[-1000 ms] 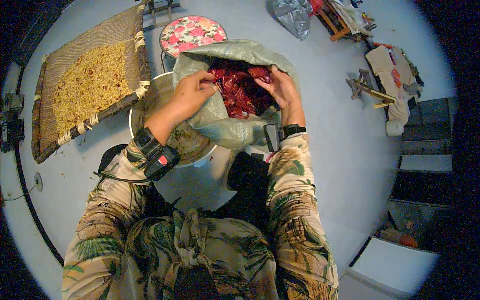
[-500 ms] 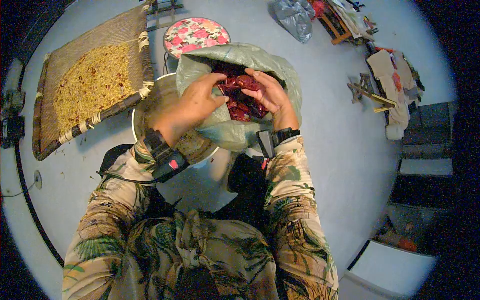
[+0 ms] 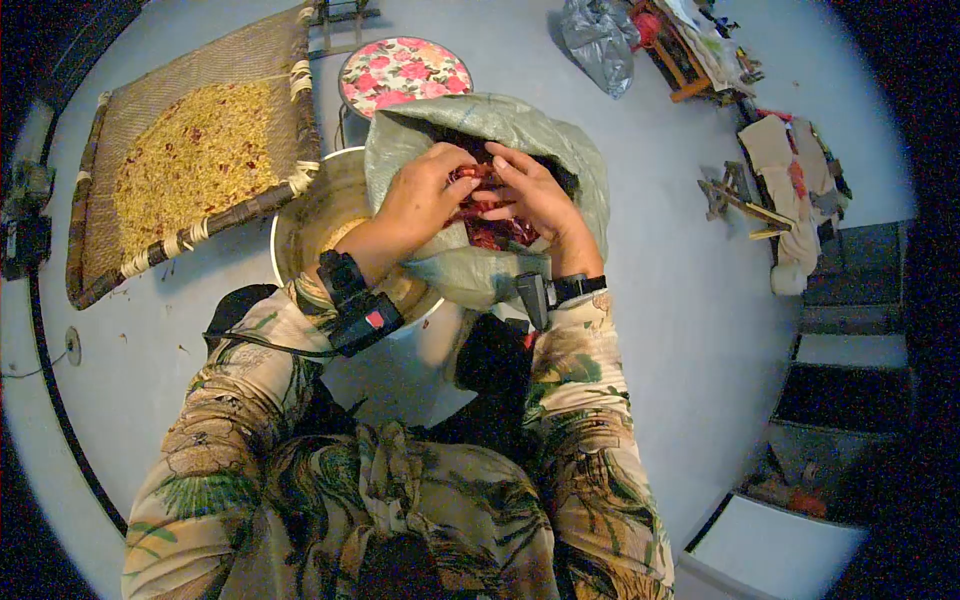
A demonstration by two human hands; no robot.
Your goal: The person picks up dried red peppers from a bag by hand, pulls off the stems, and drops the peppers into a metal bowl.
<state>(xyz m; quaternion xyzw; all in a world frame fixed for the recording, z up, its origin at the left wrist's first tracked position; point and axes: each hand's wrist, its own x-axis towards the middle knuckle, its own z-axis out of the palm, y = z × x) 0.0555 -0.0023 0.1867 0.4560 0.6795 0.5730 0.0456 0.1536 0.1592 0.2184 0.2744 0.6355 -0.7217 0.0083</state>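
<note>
A pale green woven sack [image 3: 462, 276] stands open in front of me, with many shiny dried red chilies [image 3: 490, 234] inside. Over its mouth, my left hand [image 3: 420, 203] pinches a dried red chili [image 3: 476, 172] between thumb and fingers. My right hand [image 3: 538, 204] meets it from the other side, its fingers closed around the same chili. The fingers partly cover the chili. Below my left wrist sits a wide round metal basin [image 3: 284, 240], with some yellowish stuff in it; my forearm hides much of it.
To the left is a framed mesh sieve [image 3: 190, 75] bearing yellow seeds [image 3: 195, 160] with red bits. A flowered round stool [image 3: 405, 75] stands behind the sack. Farther off lie a grey plastic bag [image 3: 598, 48], a small wooden stool [image 3: 740, 200] and draped clothes [image 3: 785, 175].
My left hand has come in from the basin side toward my right hand, and the two now meet at the chili. The right hand's fingers have curled over it.
</note>
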